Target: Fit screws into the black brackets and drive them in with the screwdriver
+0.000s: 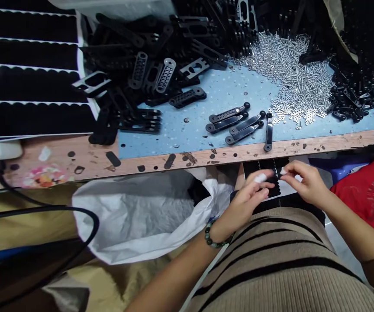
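Below the bench edge, over my lap, are both of my hands. My left hand (250,190) has its fingers stretched out and slightly apart, with a white wrap (260,177) round one finger and a beaded bracelet at the wrist. My right hand (307,182) is closed in a pinch just to the right of it. Something small and white (283,171) shows at its fingertips; whether it is a wrap or a held piece is unclear. Under the hands lies a sheet of black strips (274,190) with scalloped edges, partly hidden by the fingers.
On the blue bench mat (174,138) lie several black link arms (245,130), a heap of silver screws and nuts (297,78) and piled black plastic parts (151,73). Black strip sheets (27,82) are at left. A white sack (135,221), black cable (89,216) and red cloth (369,199) sit below.
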{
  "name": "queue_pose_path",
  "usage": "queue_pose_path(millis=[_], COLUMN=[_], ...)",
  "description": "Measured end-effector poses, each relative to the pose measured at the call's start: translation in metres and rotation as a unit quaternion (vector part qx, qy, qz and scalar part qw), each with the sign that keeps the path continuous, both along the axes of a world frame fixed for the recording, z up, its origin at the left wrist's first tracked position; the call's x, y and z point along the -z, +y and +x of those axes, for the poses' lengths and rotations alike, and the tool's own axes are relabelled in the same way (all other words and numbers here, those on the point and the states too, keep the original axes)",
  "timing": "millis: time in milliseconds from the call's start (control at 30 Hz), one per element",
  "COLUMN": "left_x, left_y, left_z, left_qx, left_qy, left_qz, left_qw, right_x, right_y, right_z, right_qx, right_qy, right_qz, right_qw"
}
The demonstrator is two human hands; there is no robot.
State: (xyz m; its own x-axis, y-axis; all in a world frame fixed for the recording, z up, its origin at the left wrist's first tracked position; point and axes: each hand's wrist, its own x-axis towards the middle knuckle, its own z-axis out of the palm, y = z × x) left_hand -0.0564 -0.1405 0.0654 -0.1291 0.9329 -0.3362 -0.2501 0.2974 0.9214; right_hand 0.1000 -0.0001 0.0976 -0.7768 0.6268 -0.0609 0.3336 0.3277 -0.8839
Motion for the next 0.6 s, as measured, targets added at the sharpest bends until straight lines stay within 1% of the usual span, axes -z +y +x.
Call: queue_pose_path(millis=[33, 67, 100, 133, 167, 200, 233, 267, 300, 333, 400, 467, 533, 600], left_x=[0.003, 0.007, 0.011, 0.015, 0.019, 0.022, 0.024, 0.025, 0.027, 0.028, 0.03, 0.035, 0.041, 0.045], left_y=[-0.002, -0.005, -0.009, -0.012, -0.015, -0.017, -0.018, -0.019, -0.018, -0.017, -0.014, -0.011, -0.008, -0.007], left_z=[0.0, 0.001, 0.002, 0.004, 0.007, 0.01, 0.014, 0.017, 0.02, 0.022, 0.024, 0.025, 0.027, 0.031], left_qx=[-0.024, -0.029, -0.001, 0.059, 0.137, 0.214, 0.277, 0.315, 0.331, 0.334, 0.336, 0.35, 0.376, 0.389], left_qy=[0.022, 0.058, 0.102, 0.149, 0.193, 0.23, 0.257, 0.276, 0.288, 0.29, 0.266, 0.229, 0.203, 0.204], left_qz=[-0.013, -0.025, -0.031, -0.028, -0.019, -0.006, 0.008, 0.021, 0.031, 0.041, 0.069, 0.094, 0.105, 0.104], left_qw=[0.999, 0.998, 0.994, 0.987, 0.971, 0.949, 0.926, 0.908, 0.898, 0.896, 0.901, 0.903, 0.898, 0.892], right_x=[-0.002, -0.005, -0.007, -0.008, -0.009, -0.01, -0.01, -0.01, -0.009, -0.008, -0.006, -0.005, -0.004, -0.005], right_y=[0.003, 0.007, 0.01, 0.014, 0.017, 0.018, 0.019, 0.019, 0.019, 0.018, 0.017, 0.017, 0.018, 0.022], right_z=[0.004, 0.009, 0.015, 0.02, 0.024, 0.026, 0.028, 0.029, 0.028, 0.028, 0.026, 0.024, 0.019, 0.008], right_qx=[0.034, 0.067, 0.094, 0.11, 0.118, 0.119, 0.117, 0.117, 0.118, 0.12, 0.126, 0.13, 0.135, 0.138], right_qy=[0.0, 0.001, 0.002, 0.001, 0.0, 0.0, 0.0, 0.001, 0.001, 0.003, 0.011, 0.026, 0.047, 0.062], right_qz=[0.008, 0.011, 0.01, 0.007, 0.007, 0.01, 0.015, 0.02, 0.024, 0.024, 0.014, -0.003, -0.02, -0.04], right_qw=[0.999, 0.998, 0.996, 0.994, 0.993, 0.993, 0.993, 0.993, 0.993, 0.992, 0.992, 0.991, 0.99, 0.988])
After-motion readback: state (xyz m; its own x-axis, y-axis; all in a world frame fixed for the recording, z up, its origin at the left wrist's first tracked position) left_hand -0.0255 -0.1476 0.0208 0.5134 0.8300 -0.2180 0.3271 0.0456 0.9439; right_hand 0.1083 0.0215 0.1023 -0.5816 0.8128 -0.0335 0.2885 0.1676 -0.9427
